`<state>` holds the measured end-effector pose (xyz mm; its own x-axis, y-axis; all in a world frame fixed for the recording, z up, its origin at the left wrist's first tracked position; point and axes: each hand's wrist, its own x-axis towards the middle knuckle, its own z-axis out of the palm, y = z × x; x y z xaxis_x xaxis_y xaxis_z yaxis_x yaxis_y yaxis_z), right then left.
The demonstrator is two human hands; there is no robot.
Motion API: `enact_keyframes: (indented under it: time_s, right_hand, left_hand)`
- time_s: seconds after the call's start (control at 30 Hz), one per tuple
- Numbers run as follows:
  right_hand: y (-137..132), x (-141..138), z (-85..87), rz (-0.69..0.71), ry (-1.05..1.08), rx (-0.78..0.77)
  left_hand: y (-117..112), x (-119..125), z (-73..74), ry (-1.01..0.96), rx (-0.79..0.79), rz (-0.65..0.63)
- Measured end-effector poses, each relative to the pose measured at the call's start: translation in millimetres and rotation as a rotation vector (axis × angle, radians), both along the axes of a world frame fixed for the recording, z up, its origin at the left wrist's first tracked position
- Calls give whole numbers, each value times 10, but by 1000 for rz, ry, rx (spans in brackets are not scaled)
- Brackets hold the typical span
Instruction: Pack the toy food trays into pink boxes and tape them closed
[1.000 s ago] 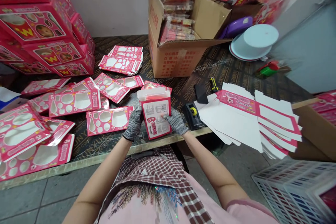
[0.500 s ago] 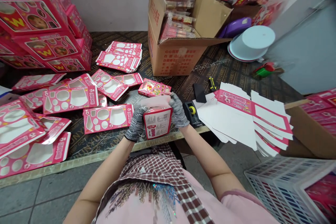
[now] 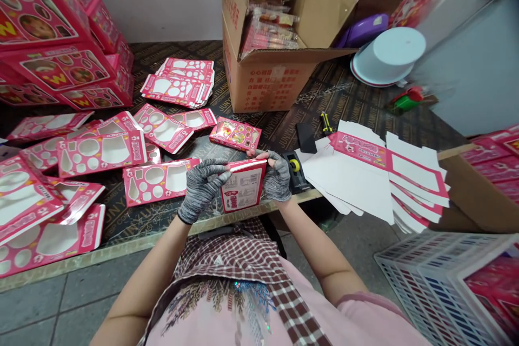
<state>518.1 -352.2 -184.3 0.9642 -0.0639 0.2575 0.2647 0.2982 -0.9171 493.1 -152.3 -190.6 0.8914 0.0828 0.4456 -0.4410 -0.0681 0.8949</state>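
A pink and white printed box [image 3: 244,189] stands tilted at the table's front edge, its back panel with text and barcode facing me. My left hand [image 3: 205,186], in a grey glove with bare fingertips, grips the box's upper left edge. On the upper right edge, my right hand [image 3: 276,175], gloved alike, pinches the box near its corner. The top flap looks folded down between both hands. Just behind lies a filled pink box [image 3: 235,134] with food pictures in its windows. To the left of my left hand rests an empty window box [image 3: 158,181].
Several empty window boxes [image 3: 101,152] cover the table's left side, below stacked filled boxes [image 3: 65,67]. A cardboard carton [image 3: 270,84] of packets stands behind. A tape dispenser [image 3: 298,173], black phone [image 3: 306,138], yellow cutter [image 3: 326,123] and flat box blanks [image 3: 365,184] lie right.
The box's raised top flap has been folded down. My left hand has shifted a little left, its fingers now on the box's top edge.
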Motion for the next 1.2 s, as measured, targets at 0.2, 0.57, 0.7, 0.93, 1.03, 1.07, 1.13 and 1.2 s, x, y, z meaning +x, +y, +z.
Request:
enact_keyframes:
  time_s: [0.2, 0.57, 0.7, 0.93, 1.03, 1.07, 1.13, 1.2]
  right_hand:
    - [-97, -1, 113, -109, -88, -462]
    - [-330, -136, 138, 115, -196, -549]
    - [-549, -235, 106, 21, -260, -638]
    - [-1685, -233, -443, -703, 87, -929]
    - [-1849, -209, -676, -576, 193, -1062]
    - [-1845, -195, -716, -557, 196, -1075]
    - [-1804, -176, -744, -574, 183, -1064]
    - [-1761, -185, -730, -617, 140, -1017]
  left_hand:
    - [53, 66, 143, 169, 17, 53]
    - [100, -95, 60, -229, 559, -28]
    - [-81, 9, 109, -303, 815, -52]
    - [-208, 118, 48, -445, 935, 21]
    - [-254, 114, -31, -483, 959, 46]
    - [-262, 107, -52, -484, 951, 45]
    - [-263, 91, -81, -474, 929, 35]
    - [-253, 79, -90, -461, 907, 30]
